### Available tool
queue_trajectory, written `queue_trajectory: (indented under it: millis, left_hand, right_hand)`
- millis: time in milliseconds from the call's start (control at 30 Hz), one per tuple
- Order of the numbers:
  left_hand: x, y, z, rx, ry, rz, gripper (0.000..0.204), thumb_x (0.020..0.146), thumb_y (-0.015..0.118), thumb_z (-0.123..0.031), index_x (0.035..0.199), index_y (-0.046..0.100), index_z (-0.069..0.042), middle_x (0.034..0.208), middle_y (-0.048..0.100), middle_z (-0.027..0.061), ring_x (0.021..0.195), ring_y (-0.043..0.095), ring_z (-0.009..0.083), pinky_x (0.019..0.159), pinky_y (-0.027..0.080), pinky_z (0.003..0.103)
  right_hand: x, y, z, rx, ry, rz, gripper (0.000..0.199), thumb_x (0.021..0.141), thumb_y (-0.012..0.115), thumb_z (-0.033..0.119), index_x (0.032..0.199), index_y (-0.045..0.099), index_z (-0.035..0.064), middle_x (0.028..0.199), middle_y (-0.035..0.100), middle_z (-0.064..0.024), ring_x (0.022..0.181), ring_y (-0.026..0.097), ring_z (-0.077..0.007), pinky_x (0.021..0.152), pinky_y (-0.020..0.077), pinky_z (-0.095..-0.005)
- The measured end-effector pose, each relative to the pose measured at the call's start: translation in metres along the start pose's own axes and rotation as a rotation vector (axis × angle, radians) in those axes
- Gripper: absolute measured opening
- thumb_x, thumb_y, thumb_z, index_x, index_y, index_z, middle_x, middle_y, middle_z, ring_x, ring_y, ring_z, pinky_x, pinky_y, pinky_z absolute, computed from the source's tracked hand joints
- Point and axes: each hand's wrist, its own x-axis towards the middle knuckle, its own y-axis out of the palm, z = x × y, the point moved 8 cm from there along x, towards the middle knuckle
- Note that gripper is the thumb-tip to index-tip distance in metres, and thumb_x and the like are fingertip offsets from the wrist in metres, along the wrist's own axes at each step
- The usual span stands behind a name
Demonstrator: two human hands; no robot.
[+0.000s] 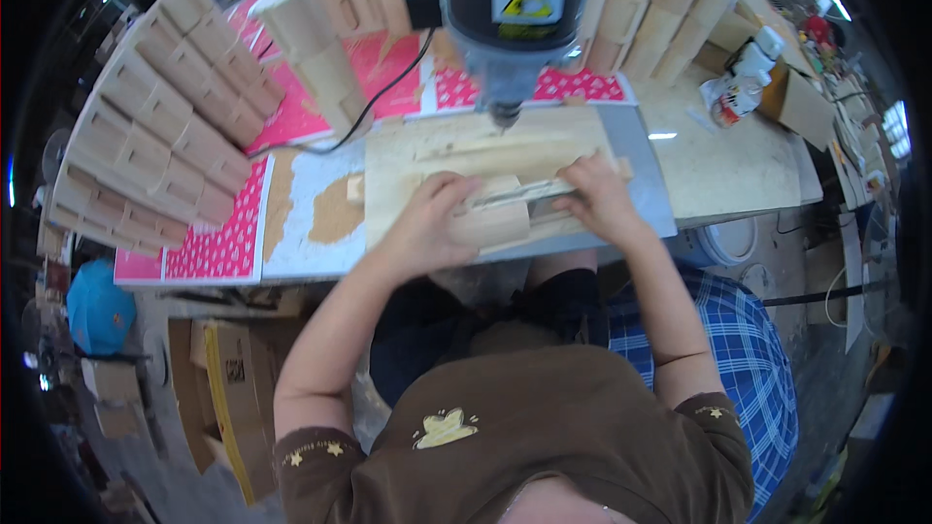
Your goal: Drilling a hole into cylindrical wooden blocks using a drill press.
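Many wooden blocks [146, 141] on pink-papered bench [228, 238]; left hand [435, 221] clasping wood piece [503, 226], right hand [600, 196] pinching grey strip [513, 195]; cardboard [238, 393] below.

Tan bench [718, 175] carries pink patterned sheets [225, 233]; a white bottle [746, 82].

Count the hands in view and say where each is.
2. The left hand is on the rounded wooden piece; the right hand is near the right end of the pale strip. Others may be hidden farther back.
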Motion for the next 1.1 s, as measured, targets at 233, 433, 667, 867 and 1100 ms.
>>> queue_trajectory:
  millis: [233,433,667,867,1100]
  left_hand:
    - [-0.033,0.042,0.042,-0.737,-0.174,-0.549,0.088,0.054,0.083,0.0,0.13,0.039,-0.005,0.122,0.043,0.015,0.118,0.044,0.0288,0.086,0.049,0.034]
    - [-0.013,0.042,0.04,0.07,-0.09,-0.58,0.075,0.055,0.084,-0.014,0.12,0.05,0.0,0.108,0.052,0.0157,0.102,0.051,0.0312,0.083,0.045,0.04]
    - [-0.011,0.025,0.076,0.254,-0.261,-0.49,0.067,0.053,0.083,-0.029,0.113,0.06,-0.01,0.099,0.058,0.0046,0.096,0.052,0.0236,0.086,0.031,0.04]
    - [-0.006,0.028,0.09,0.086,-0.184,-0.449,0.047,0.055,0.081,-0.027,0.097,0.066,-0.013,0.082,0.057,0.0025,0.089,0.052,0.0235,0.082,0.033,0.038]
    - [-0.007,0.03,0.095,0.039,-0.148,-0.476,0.045,0.054,0.081,-0.024,0.095,0.066,-0.012,0.077,0.056,0.0027,0.082,0.054,0.0239,0.078,0.035,0.037]
  right_hand:
    - [-0.004,-0.008,0.001,-0.013,0.029,-0.107,0.036,0.065,0.074,0.015,0.096,0.058,0.0052,0.09,0.053,-0.0123,0.089,0.051,-0.0337,0.076,0.0423,-0.0407]
    - [0.023,-0.004,-0.026,-0.095,0.108,-0.179,0.036,0.063,0.075,0.017,0.093,0.06,0.0072,0.087,0.054,-0.0098,0.088,0.051,-0.0307,0.077,0.0434,-0.039]
    - [0.047,0.015,-0.015,-0.107,0.067,-0.23,0.039,0.061,0.077,0.019,0.095,0.061,0.0077,0.087,0.055,-0.0099,0.089,0.05,-0.0311,0.08,0.043,-0.0411]
    - [0.05,-0.011,-0.027,0.341,0.074,-0.287,0.03,0.073,0.073,0.012,0.097,0.057,0.0026,0.093,0.057,-0.007,0.087,0.056,-0.0226,0.08,0.0445,-0.0348]
    - [0.147,-0.158,-0.012,0.394,-0.016,-0.69,0.032,0.093,0.053,0.028,0.106,0.055,-0.001,0.087,0.056,-0.0059,0.079,0.054,-0.014,0.074,0.044,-0.0277]
